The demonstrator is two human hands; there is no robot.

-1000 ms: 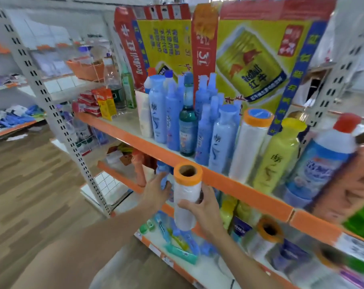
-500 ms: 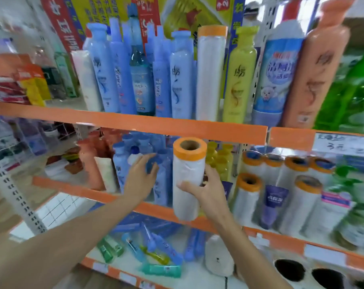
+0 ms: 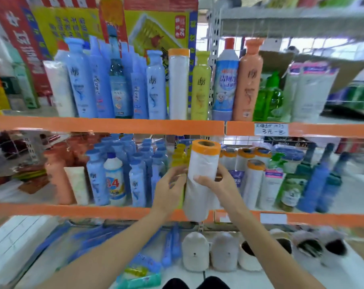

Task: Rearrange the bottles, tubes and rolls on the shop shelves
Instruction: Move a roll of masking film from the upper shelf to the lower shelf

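The roll (image 3: 199, 180), a white plastic-film cylinder capped by an orange tape band with an open cardboard core at the top, is held upright in the air in front of the middle shelf (image 3: 106, 211), its lower end hanging just below that shelf's orange front edge. The right hand (image 3: 215, 184) grasps it about mid-height, thumb across the front and fingers wrapped behind; the left hand (image 3: 170, 184) is beside the roll's left flank with fingers loosely spread and relaxed, touching or nearly touching the film, though contact cannot be told for certain. The step in hand looks like carrying this 1 roll to its place, and the likeliest target is the cluster of matching rolls (image 3: 247, 161) standing just behind and right of it on the same shelf. The next move would call for shifting the roll rightward and inward, keeping it upright, and setting it down in a gap among those rolls without knocking the purple pouch (image 3: 236, 178) or the neighbours. The film looks soft and slightly crinkled, so a firm grip may dent it. Left of the hands stand blue bottles (image 3: 135, 180) and a white bottle marked 84 (image 3: 114, 180); another roll (image 3: 179, 84) stands on the upper shelf (image 3: 106, 126) between a blue bottle and a yellow bottle (image 3: 200, 86).
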